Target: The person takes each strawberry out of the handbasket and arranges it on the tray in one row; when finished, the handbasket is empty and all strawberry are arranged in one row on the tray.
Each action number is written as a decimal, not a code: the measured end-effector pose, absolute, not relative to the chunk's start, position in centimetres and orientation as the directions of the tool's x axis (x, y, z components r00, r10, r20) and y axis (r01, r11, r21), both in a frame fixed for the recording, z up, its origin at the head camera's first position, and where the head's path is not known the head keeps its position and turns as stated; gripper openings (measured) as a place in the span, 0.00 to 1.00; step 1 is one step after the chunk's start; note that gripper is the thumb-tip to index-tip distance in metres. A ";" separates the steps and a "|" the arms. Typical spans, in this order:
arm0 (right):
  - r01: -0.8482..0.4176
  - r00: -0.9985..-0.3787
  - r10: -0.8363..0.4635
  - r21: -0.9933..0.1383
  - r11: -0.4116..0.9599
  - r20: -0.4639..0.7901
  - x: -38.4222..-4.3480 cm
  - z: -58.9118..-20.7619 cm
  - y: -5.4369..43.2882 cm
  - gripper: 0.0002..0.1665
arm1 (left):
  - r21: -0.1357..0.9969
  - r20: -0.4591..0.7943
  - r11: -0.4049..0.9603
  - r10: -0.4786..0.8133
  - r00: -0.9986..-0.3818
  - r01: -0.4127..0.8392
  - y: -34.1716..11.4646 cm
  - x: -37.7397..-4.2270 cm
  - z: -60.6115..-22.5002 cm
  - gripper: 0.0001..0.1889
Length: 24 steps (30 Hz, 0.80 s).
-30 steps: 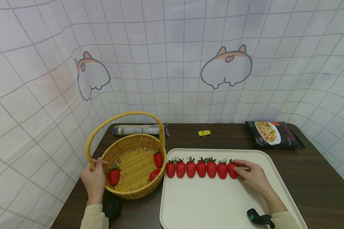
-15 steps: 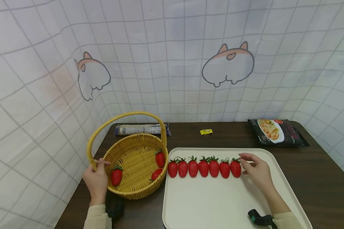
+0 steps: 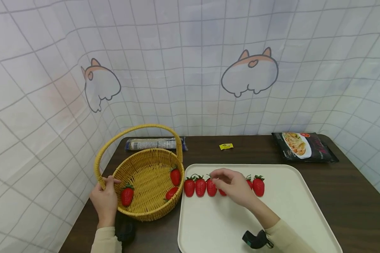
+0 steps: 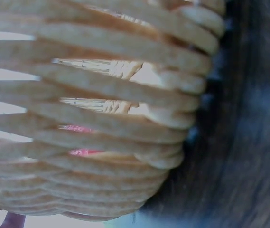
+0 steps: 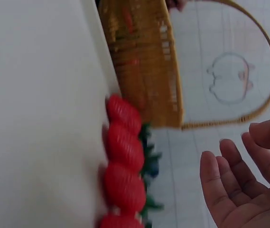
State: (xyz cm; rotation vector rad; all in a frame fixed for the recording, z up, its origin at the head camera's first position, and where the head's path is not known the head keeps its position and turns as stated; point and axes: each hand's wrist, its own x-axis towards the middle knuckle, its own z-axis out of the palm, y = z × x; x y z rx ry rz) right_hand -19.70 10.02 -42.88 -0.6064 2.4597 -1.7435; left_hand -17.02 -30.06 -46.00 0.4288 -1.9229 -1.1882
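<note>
My left hand grips the base of the handle on a yellow wicker basket. Inside it lie three strawberries, one at the left and two by the right wall. On a cream tray, several strawberries stand in a row, leaves towards the back. Over the middle of that row hovers my right hand, hiding part of it. In the right wrist view, this hand has loosely bent fingers with nothing between them, beside the row. The left wrist view is filled by basket weave.
A blue-and-clear packet lies behind the basket. Further right are a small yellow wrapped sweet and a black noodle packet at the table's back. A checked curtain hangs behind the dark wooden table.
My right hand has let go of the strawberry at the row's right end and moved left over the middle of the row. My left hand has stayed on the basket handle.
</note>
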 end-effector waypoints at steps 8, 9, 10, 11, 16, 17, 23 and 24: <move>-0.327 -0.860 -0.469 -0.922 0.207 0.200 -20.7 -41.6 3.8 0.12 | 0.857 0.466 0.499 -0.640 -0.610 0.131 -30.2 -17.1 -46.0 0.22; -0.324 -0.855 -0.479 -0.925 0.197 0.198 -20.8 -41.5 3.2 0.12 | 0.858 0.466 0.496 -0.640 -0.611 0.134 -30.2 -17.1 -46.0 0.22; -0.321 -0.851 -0.488 -0.929 0.185 0.196 -21.0 -41.4 2.6 0.12 | 0.859 0.463 0.493 -0.640 -0.613 0.135 -30.2 -17.1 -46.0 0.22; -0.314 -0.846 -0.498 -0.933 0.175 0.191 -21.1 -41.4 2.1 0.13 | 0.861 0.462 0.490 -0.639 -0.615 0.139 -30.1 -17.1 -46.0 0.22; -0.299 -0.825 -0.535 -0.943 0.144 0.180 -21.8 -41.8 0.0 0.13 | 0.862 0.461 0.487 -0.636 -0.619 0.141 -30.1 -17.1 -46.0 0.22; -0.300 -0.820 -0.544 -0.943 0.143 0.178 -22.0 -41.9 -0.4 0.13 | 0.861 0.463 0.489 -0.636 -0.618 0.142 -30.0 -17.1 -45.9 0.22; -0.312 -0.750 -0.648 -0.935 0.170 0.133 -23.5 -41.5 -1.9 0.15 | 0.856 0.468 0.498 -0.636 -0.614 0.138 -30.1 -17.0 -46.0 0.22; -0.316 -0.726 -0.677 -0.932 0.176 0.118 -23.8 -41.4 -2.1 0.15 | 0.856 0.468 0.498 -0.636 -0.614 0.137 -30.1 -17.0 -46.0 0.22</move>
